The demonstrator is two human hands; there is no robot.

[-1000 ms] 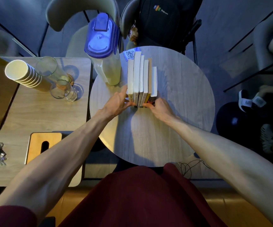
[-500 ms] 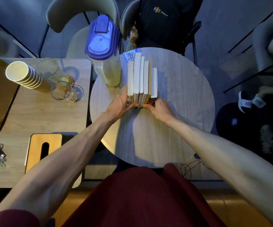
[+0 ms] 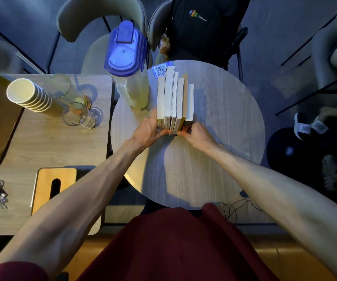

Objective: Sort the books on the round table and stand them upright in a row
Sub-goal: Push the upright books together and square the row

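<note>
Fingers [image 3: 164, 132] of the left hand [image 3: 147, 133] and right hand [image 3: 199, 135] are pressed against the near ends of the books [image 3: 174, 100], which stand upright in a row mid-frame on the round desk [image 3: 224, 128], beside a pitcher [image 3: 129, 65].

A pitcher [image 3: 130, 78] crowds the books' [image 3: 174, 98] left; the round table [image 3: 228, 122] lies open rightward.

Seen from above, a row of books [image 3: 174, 98] stands upright, packed together, on a round table [image 3: 224, 122]. The left hand [image 3: 147, 133] presses the row's near left end; the right hand [image 3: 197, 134] presses its near right end. Just left of the books stands a pitcher [image 3: 128, 65] with a blue lid. Beyond the books lies a QR code card [image 3: 159, 70].
</note>
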